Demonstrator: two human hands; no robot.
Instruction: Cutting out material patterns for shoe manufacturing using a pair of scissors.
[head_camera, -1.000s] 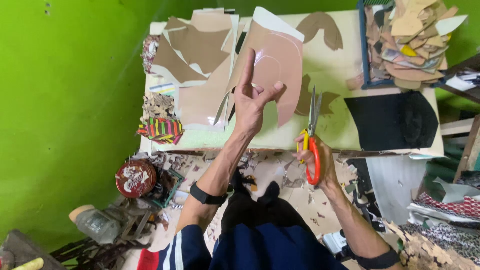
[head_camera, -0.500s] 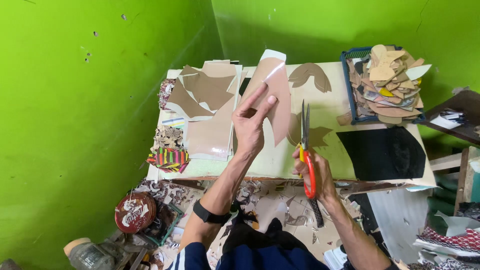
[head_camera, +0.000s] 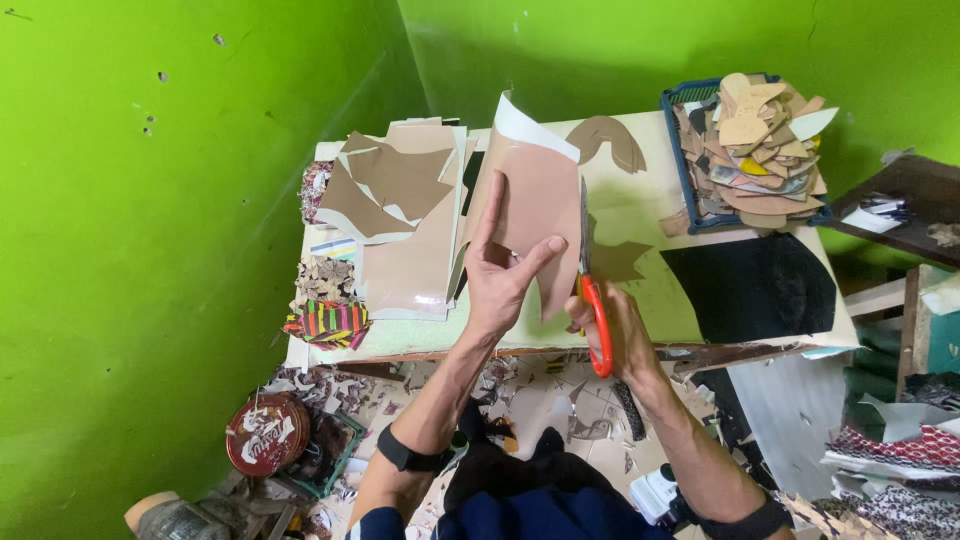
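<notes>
Left hand (head_camera: 505, 275) pinches a tan sheet (head_camera: 540, 215) upright; just right of it, right hand (head_camera: 612, 330) grips orange-handled scissors (head_camera: 592, 290), blades seemingly at the sheet's edge.

My left hand (head_camera: 505, 272) covers the lower middle of the tan sheet (head_camera: 535, 205), and the sheet in turn hides the worktable (head_camera: 640, 215) behind it, while my right hand (head_camera: 615, 325) wraps the orange scissors (head_camera: 592, 290) so I cannot tell how my fingers sit in the loops. Right of the worktable, the patterned fabric pile (head_camera: 885, 455) is cut off by the frame edge. Below the worktable, the round red tin (head_camera: 268, 433) carries a design too small to make out.
</notes>
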